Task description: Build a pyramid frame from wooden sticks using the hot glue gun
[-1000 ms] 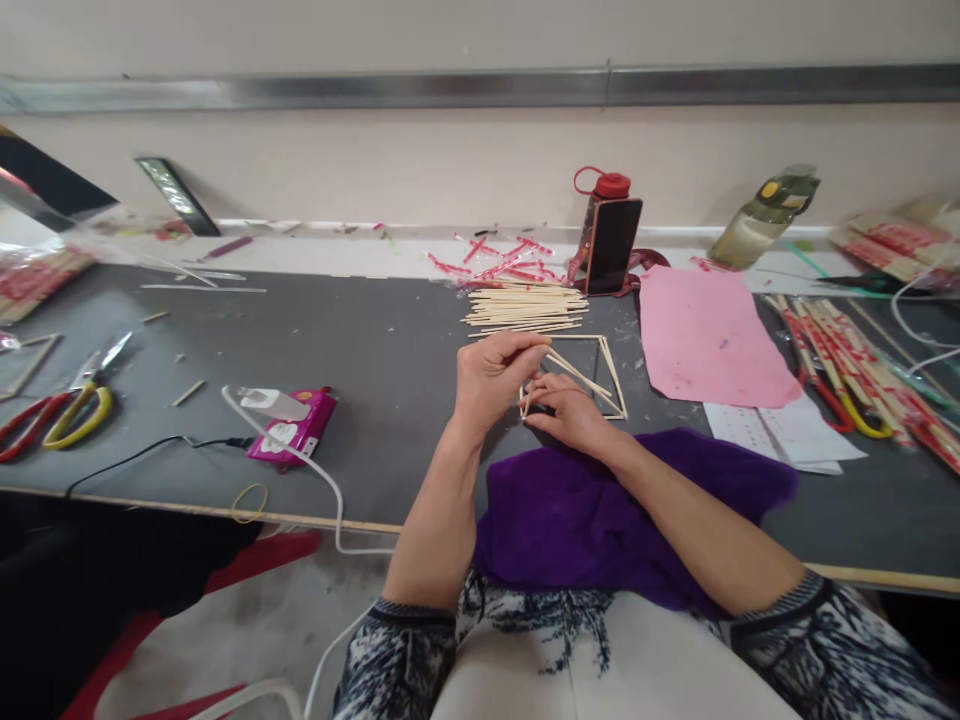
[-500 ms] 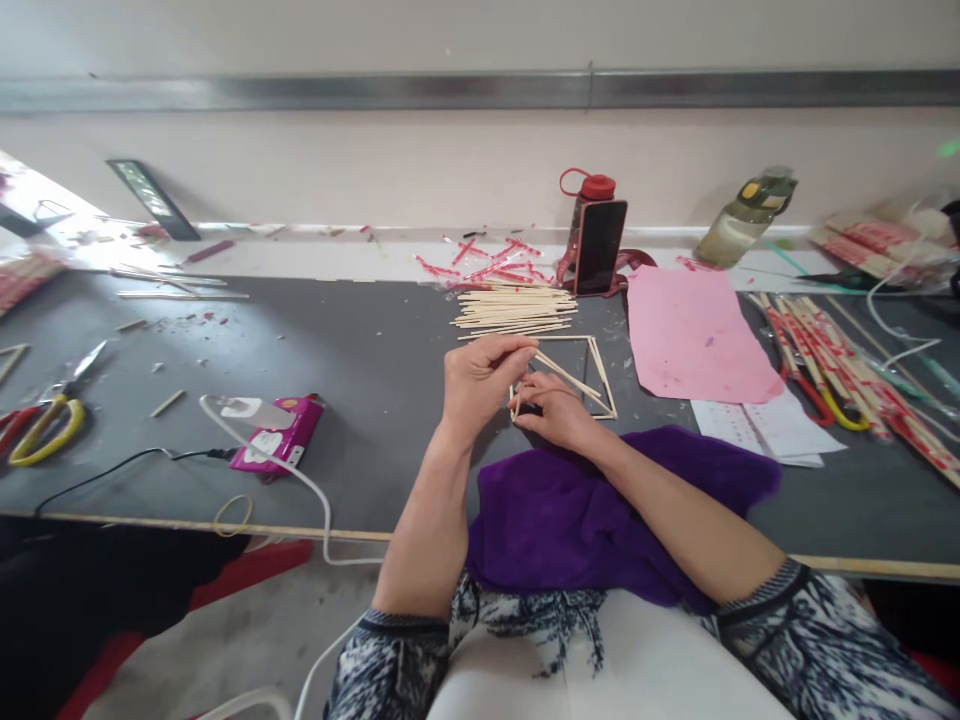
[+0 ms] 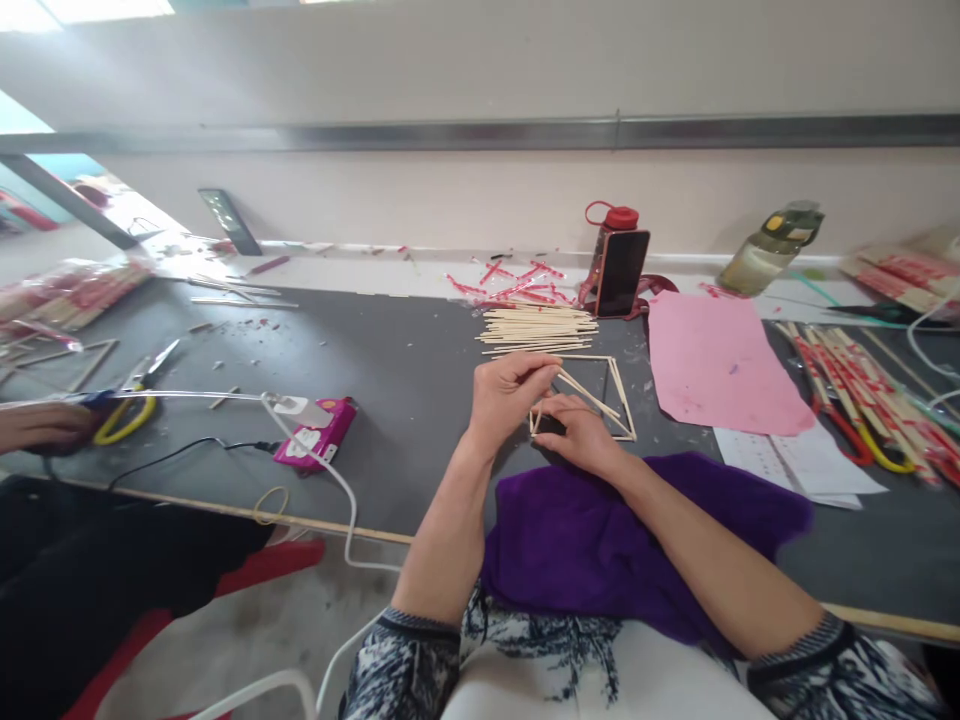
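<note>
A small frame of thin pale wooden sticks (image 3: 622, 398) lies on the grey table, with two slanting sticks (image 3: 590, 392) rising across it. My left hand (image 3: 511, 393) is closed, thumb and forefinger pinching the upper left end of those slanting sticks. Just below it, my right hand (image 3: 576, 432) has its fingers closed round the frame's near left corner, hiding most of that joint. Behind both hands is a pile of loose wooden sticks (image 3: 536, 327). A purple cloth (image 3: 570, 545) is bunched under my right forearm.
Behind the pile lie red-and-clear wrapper scraps (image 3: 517, 283). A phone (image 3: 622, 272) leans on a red-capped bottle. Rightward are a pink sheet (image 3: 727, 365), papers and wrapped sticks (image 3: 862, 390). At left, a white cable crosses a purple packet (image 3: 324, 435); another person's hand (image 3: 45, 428) is near scissors (image 3: 135, 400).
The view has shifted left and up, bringing another person's hand in at the left edge. Both my hands keep nearly the same hold on the sticks.
</note>
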`<state>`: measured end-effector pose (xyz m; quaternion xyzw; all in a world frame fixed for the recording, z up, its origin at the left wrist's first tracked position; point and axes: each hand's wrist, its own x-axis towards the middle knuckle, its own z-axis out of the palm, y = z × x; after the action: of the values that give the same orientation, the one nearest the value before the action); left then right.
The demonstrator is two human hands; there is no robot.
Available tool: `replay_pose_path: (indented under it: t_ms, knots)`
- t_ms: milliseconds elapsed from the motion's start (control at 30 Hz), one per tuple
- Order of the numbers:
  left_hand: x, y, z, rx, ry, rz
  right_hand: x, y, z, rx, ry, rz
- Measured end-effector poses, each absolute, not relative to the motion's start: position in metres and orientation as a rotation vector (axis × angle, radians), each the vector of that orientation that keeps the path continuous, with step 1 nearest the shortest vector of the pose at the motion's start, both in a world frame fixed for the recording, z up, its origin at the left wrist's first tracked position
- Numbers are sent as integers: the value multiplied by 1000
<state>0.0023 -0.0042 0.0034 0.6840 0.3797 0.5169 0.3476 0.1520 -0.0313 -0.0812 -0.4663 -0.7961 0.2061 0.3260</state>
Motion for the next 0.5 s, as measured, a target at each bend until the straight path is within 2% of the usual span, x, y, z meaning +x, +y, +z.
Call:
replay_pose_path:
  t_ms: [500]
  knots:
    - [0,-3,1,1849,1039,1309,149,-28,-82,-1269,-2131,508]
